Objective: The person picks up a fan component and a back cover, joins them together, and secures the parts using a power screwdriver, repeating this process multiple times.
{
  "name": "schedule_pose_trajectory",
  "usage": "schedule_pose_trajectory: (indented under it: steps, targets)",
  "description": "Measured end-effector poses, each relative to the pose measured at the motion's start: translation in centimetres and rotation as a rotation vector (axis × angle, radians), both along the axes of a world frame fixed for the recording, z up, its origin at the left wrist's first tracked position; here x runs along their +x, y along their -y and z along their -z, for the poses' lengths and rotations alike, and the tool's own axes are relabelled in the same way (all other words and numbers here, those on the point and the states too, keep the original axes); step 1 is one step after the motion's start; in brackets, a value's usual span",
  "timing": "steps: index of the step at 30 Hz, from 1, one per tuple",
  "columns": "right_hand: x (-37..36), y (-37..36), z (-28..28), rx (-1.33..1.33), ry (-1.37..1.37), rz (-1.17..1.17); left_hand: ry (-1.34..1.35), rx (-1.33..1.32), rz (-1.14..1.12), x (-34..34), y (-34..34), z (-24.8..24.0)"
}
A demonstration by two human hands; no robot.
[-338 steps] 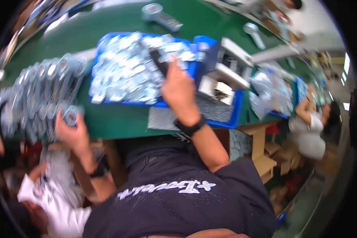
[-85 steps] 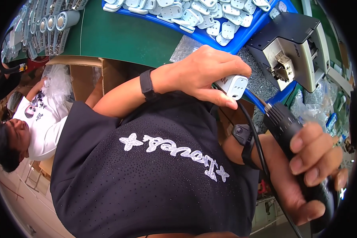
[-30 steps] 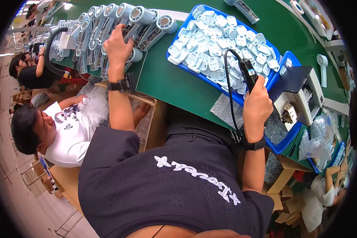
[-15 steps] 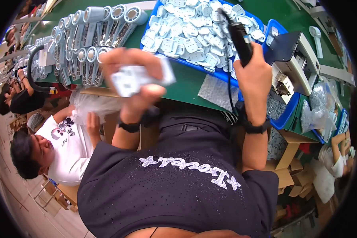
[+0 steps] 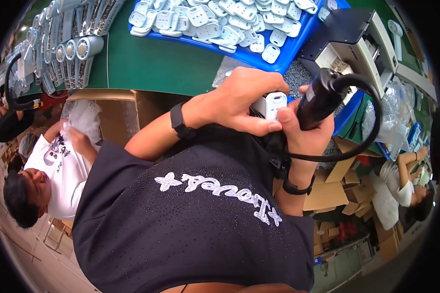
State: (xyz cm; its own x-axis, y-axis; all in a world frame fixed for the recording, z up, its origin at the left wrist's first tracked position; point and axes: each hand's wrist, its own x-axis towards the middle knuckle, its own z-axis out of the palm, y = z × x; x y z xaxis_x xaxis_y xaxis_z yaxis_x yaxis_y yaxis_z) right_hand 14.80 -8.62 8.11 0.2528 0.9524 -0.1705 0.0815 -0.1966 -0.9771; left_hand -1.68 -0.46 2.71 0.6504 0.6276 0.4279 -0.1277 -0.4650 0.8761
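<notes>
Close in front of my body, my left hand (image 5: 242,100) is closed around a small white plastic piece (image 5: 275,105) with a slot and small holes in its face. My right hand (image 5: 314,128) grips a black corded electric screwdriver (image 5: 317,100); its cable loops out to the right and back past my wrist. My right thumb reaches over to the edge of the white piece, so both hands meet there. The screwdriver's tip is hidden. Beyond them, a blue tray (image 5: 215,48) holds a heap of similar flat white covers (image 5: 208,30).
Rows of pale handheld fan bodies (image 5: 76,49) stand at the far left on the green table (image 5: 146,63). A boxy screw feeder (image 5: 349,46) sits right, by small metal screws (image 5: 299,73). Cartons (image 5: 327,190) lie below. A person in white (image 5: 58,161) works at left.
Both hands have come together near my body: the left moved right with its white piece, the right drew back with the screwdriver, now turned cable end upward. The view has shifted right.
</notes>
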Motion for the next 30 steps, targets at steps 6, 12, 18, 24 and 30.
schedule_pose_trajectory:
  steps: [6, 12, 18, 24, 30]
  targets:
    - [3.2, -4.1, -3.3, 0.687, -0.149, 0.175, 0.065, 0.039, -0.044, 0.9, 0.5, 1.3]
    - [6.2, -8.2, -2.4, 0.655, 0.119, 0.381, 0.044, 0.048, -0.041, 0.5, 0.4, 1.8]
    - [2.4, -2.0, -7.7, 0.643, -0.301, -0.007, 0.001, 0.075, -0.017, 0.2, 0.2, 1.5]
    - [2.0, -1.1, -10.3, 0.527, -0.225, -0.26, -0.023, 0.063, -0.016, -0.4, 0.3, 1.4]
    - [0.0, -2.3, -7.6, 0.733, -0.447, -0.242, -0.002, 0.038, -0.005, 0.2, 0.6, 1.3]
